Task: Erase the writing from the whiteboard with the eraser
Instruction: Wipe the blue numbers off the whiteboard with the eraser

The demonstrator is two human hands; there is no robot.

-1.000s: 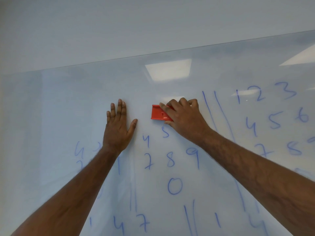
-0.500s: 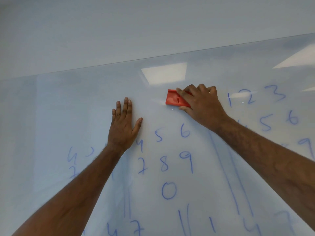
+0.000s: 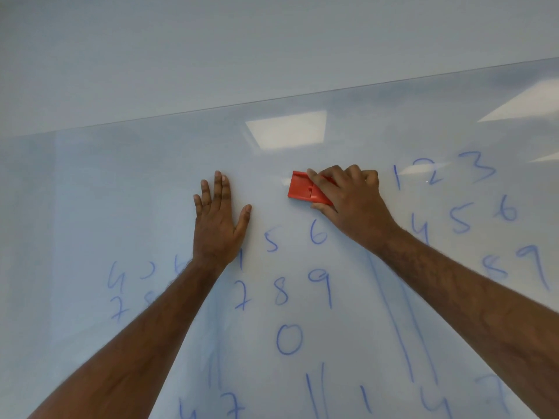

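Glossy whiteboard (image 3: 151, 182) filling most of the view, top edge running as a slanted line from 9 o'clock up toward 2 o'clock, pale wall (image 3: 211, 49) above. Ceiling-light reflection (image 3: 286, 130) near 12 o'clock. Blue handwritten digits (image 3: 281, 293) across the lower half: 5, 6, 7, 8, 9, 0 at centre; 1 to 9 toward 3 o'clock; fainter 4, 7 toward 8 o'clock; double vertical strokes (image 3: 405, 322) toward 4 o'clock. Red eraser (image 3: 302, 189) flat against the board just above centre, gripped by the right hand (image 3: 354, 201). Left hand (image 3: 216, 219) pressed flat on the board, fingers straight, beside the eraser toward 9 o'clock, apart from it.
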